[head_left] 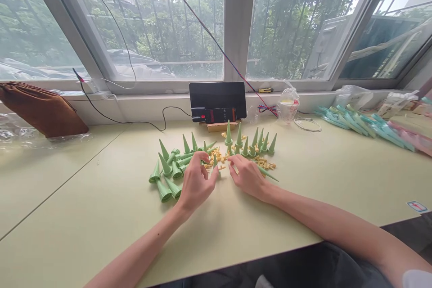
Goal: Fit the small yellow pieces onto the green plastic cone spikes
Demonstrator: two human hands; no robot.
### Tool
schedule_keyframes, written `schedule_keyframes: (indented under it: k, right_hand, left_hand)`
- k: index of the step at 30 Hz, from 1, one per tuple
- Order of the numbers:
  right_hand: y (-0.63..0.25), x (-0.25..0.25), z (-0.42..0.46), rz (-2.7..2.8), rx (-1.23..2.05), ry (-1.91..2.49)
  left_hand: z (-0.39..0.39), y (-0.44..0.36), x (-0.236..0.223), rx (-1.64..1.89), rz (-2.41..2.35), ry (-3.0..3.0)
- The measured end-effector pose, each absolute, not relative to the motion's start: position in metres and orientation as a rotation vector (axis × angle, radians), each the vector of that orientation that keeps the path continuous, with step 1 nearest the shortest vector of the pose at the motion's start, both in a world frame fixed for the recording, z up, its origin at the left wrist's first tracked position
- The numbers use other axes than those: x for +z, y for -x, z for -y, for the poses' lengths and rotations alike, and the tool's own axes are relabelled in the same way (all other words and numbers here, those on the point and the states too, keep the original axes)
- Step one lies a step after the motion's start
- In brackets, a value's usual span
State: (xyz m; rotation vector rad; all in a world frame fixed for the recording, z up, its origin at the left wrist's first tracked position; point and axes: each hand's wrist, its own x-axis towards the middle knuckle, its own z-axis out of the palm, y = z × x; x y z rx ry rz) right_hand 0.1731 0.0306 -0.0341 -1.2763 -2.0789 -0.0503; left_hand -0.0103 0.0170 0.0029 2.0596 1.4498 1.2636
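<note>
Beside left hand (197, 180), near thumb: upright green cone (215, 161).

The left grip (199, 182) covers a part of the green cones (185, 160) behind it, and its thumb hides some of one upright green cone (215, 161); whether the right grip (248, 175) pinches a small yellow piece, I cannot tell; left forearm (148, 238) is cut by the bottom edge, brown pouch (37, 110) by the left one; the phone (221, 115) hides some of the tablet (217, 94), its writing being too small to read.
</note>
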Motion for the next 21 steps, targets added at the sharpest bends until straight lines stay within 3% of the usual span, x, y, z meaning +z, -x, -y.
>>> schedule_keyframes:
  k: [3,13,21]
  right_hand:
    - [-0.173,-0.035,-0.031,2.086,-0.054,1.28]
    - [-0.174,-0.033,-0.031,2.115,-0.033,1.283]
    - [-0.173,-0.034,-0.031,2.128,-0.013,1.28]
  left_hand:
    - [-0.019,0.014,0.004,1.232,-1.511,-2.177]
    - [-0.025,0.018,-0.002,0.451,-1.977,-2.459]
    - [-0.029,0.02,-0.008,0.217,-1.977,-2.485]
